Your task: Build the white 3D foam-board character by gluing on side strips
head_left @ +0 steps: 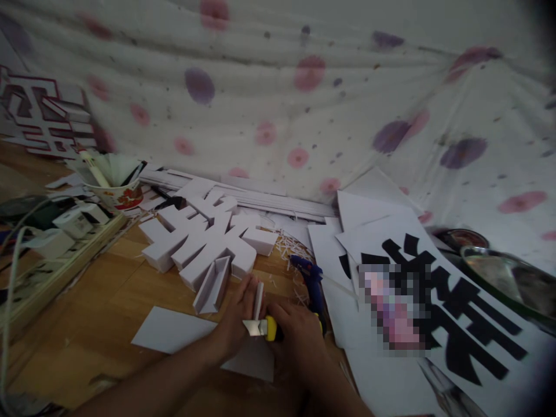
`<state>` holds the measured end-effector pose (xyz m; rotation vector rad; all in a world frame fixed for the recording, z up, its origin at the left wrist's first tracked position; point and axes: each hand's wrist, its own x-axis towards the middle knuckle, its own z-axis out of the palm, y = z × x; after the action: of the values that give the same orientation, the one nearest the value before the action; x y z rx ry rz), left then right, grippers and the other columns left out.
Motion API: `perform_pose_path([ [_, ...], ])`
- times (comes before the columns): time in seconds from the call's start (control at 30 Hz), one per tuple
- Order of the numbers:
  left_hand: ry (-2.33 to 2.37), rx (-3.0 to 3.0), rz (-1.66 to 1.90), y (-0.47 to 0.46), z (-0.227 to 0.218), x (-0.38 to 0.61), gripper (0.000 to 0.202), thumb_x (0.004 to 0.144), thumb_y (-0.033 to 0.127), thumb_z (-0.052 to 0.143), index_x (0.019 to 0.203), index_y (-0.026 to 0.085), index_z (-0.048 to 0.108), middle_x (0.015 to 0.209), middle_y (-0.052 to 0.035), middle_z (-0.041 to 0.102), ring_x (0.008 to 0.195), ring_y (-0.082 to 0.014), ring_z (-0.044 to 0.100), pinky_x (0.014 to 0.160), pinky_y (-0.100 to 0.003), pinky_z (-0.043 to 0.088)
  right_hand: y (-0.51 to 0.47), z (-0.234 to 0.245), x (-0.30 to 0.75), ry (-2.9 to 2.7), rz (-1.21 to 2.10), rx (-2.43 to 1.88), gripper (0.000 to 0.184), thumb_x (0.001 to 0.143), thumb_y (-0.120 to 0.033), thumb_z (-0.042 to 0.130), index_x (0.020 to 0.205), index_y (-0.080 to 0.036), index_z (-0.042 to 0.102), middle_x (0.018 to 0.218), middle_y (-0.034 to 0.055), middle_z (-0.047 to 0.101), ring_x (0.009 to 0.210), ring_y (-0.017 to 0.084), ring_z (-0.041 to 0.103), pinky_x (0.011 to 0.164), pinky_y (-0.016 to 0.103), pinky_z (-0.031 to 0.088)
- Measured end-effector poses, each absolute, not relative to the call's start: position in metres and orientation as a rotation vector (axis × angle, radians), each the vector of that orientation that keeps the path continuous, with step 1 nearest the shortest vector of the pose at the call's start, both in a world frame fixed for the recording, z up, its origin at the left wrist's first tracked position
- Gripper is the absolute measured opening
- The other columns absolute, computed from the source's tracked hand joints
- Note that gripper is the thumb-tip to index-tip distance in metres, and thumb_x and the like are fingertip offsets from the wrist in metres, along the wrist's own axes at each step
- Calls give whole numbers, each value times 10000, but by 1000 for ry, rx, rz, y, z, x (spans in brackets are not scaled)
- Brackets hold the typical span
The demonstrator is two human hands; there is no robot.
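My right hand (299, 330) is closed around a yellow and black utility knife (271, 328), its wide blade pointing left. A narrow white foam-board strip (258, 298) stands on edge between my hands, and my left hand (240, 310) grips it from the left. The blade lies across the near end of the strip; whether it touches is hard to tell. Beneath my hands and forearms lies a flat white board (174, 329). Just beyond them sits a white raised foam-board character (217, 231), with an open, channel-shaped piece (212, 284) leaning at its near end.
A blue glue gun (310, 278) lies right of my hands, near white scraps (291, 246). Farther right is a sheet with black characters (469, 301) and a metal bowl (508, 272). At left are a power strip (65, 260) with plugs and a tub (117, 194) of tools.
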<state>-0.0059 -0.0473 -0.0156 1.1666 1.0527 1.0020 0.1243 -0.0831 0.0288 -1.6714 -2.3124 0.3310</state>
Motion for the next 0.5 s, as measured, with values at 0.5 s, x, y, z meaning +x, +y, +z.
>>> perform_pose_path([
  [0.5, 1163, 1618, 989, -46, -34, -28, 519, 733, 383, 599, 1220, 218, 522, 1261, -119, 527, 1330, -315, 273, 1026, -458, 351, -84, 33, 126, -2295, 332, -1652, 200, 668, -170, 590, 856, -232, 618, 872, 36, 696, 783, 199, 620, 655, 261, 413],
])
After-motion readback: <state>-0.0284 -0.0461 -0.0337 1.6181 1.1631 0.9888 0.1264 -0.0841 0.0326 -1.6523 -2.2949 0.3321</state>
